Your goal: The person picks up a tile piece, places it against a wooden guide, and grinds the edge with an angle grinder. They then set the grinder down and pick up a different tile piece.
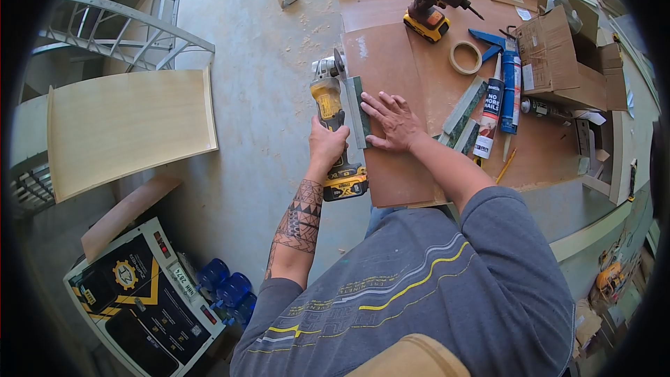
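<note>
My left hand (pixel 328 145) is wrapped round the body of a yellow and black angle grinder (pixel 330 108), whose disc stands upright beside the table's left edge. A narrow green strip (pixel 361 113) lies along that edge, next to the grinder. On the strip and the brown board (pixel 391 180) rests my right hand (pixel 392 122), flat with its fingers spread. The fingertips touch the strip.
A cordless drill (pixel 433 3), a tape roll (pixel 465 57), sealant tubes (pixel 490 115), green offcuts (pixel 462 108) and a pencil (pixel 507 166) lie to the right. Behind them is a cardboard box (pixel 558 59). A curved wooden panel (pixel 132 129) and metal frame (pixel 125 21) stand left.
</note>
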A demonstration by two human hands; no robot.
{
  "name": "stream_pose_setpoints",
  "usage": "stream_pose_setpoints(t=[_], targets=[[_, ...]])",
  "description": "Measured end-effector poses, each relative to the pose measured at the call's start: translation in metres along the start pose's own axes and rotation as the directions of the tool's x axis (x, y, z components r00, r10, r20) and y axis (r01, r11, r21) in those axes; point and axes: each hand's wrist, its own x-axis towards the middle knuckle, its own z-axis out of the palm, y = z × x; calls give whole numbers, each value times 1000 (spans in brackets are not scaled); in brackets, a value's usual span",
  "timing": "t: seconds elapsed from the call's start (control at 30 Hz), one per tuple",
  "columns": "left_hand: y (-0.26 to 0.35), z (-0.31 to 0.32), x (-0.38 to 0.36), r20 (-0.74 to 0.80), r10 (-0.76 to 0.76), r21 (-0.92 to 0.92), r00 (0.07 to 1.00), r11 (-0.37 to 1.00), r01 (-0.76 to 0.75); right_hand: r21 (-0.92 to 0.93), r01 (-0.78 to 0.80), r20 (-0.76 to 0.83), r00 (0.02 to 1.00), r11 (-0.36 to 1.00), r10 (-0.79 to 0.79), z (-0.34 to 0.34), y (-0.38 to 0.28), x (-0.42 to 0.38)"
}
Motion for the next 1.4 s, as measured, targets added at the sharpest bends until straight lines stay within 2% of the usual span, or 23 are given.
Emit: stream_pose_setpoints(t=[0.77,1.07,1.4], targets=[[0,-3,-7,15,-15,34,1000,999,15,0,-25,54,998,1000,25,0,0,1],[-4,-3,-5,12,-24,60,1000,998,23,-12,-13,0,1000,1000,13,3,0,0],[-8,-4,-7,27,-13,34,1000,999,12,5,-13,8,1000,1000,13,0,0,1]])
